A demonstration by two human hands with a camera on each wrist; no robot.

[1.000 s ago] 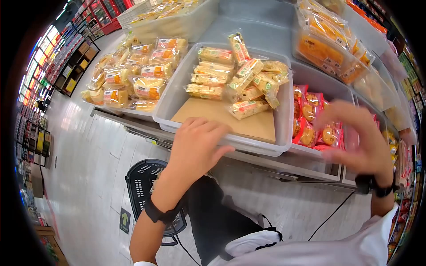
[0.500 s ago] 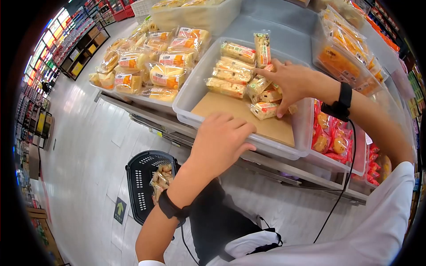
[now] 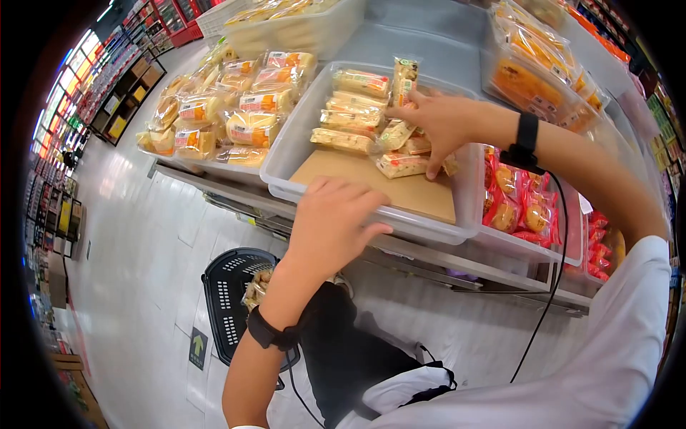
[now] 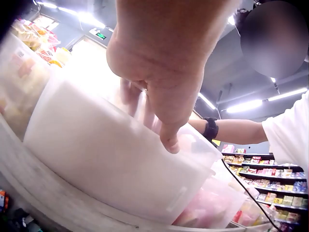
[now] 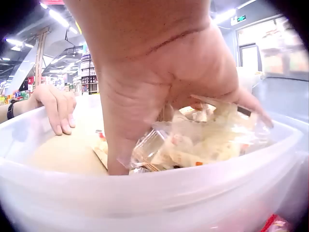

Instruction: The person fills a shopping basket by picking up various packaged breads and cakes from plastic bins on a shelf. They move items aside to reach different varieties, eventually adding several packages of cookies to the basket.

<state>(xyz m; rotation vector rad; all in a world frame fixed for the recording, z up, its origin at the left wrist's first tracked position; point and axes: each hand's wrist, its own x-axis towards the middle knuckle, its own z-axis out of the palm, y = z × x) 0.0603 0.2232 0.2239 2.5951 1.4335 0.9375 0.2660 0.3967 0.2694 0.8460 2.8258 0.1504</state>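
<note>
My right hand [image 3: 450, 125] reaches down over a heap of clear-wrapped snack bars [image 3: 400, 164], fingers spread across the pile and thumb on its near side. In the right wrist view, that thumb points down beside the wrapped bars [image 5: 207, 140], which lie close under the palm. The bars sit in a translucent plastic bin [image 3: 286, 187] lined with brown cardboard [image 3: 379, 182]. My left hand [image 3: 332, 222] rests on the bin's front rim, its fingers draped over to the inside and its thumb outside. More bars [image 3: 350, 118] are stacked in a row at the bin's left.
A tray of packaged bread [image 3: 250, 129] stands left of the bin. Red-wrapped round pastries [image 3: 518, 200] lie to its right. On the floor, a black basket [image 3: 223, 314] holds some wrapped bars. A cable [image 3: 554, 300] hangs from my right wrist.
My right hand has come from above the red-wrapped pastries into the bin, onto the heap of bars. My left hand stays at the front rim. The head view has shifted slightly.
</note>
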